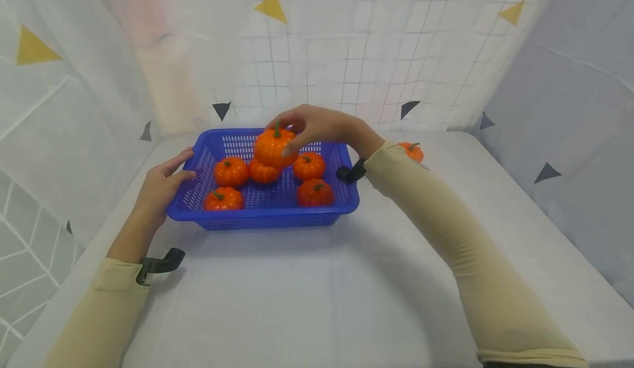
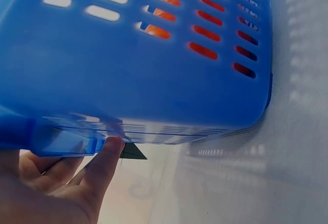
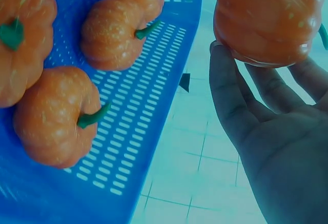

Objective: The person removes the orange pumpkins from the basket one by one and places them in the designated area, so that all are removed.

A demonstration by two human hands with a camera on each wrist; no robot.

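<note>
My right hand (image 1: pixel 317 125) holds a bigger orange pumpkin (image 1: pixel 274 148) with a green stem, raised over the back of the blue basket (image 1: pixel 267 212). In the right wrist view the fingers (image 3: pixel 225 80) curve around that pumpkin (image 3: pixel 266 24). Several small pumpkins lie in the basket, among them one at the back left (image 1: pixel 231 172), one at the front left (image 1: pixel 224 198) and one at the front right (image 1: pixel 315 192). At the basket's left end, my left hand (image 1: pixel 160 187) grips the rim; the left wrist view shows its fingers (image 2: pixel 102 167) against the rim's underside.
Another small pumpkin (image 1: pixel 413 152) sits on the white table (image 1: pixel 277 302) right of the basket, partly hidden by my right forearm. White cloth walls (image 1: pixel 317 43) with yellow and black triangles enclose the table at the back and sides.
</note>
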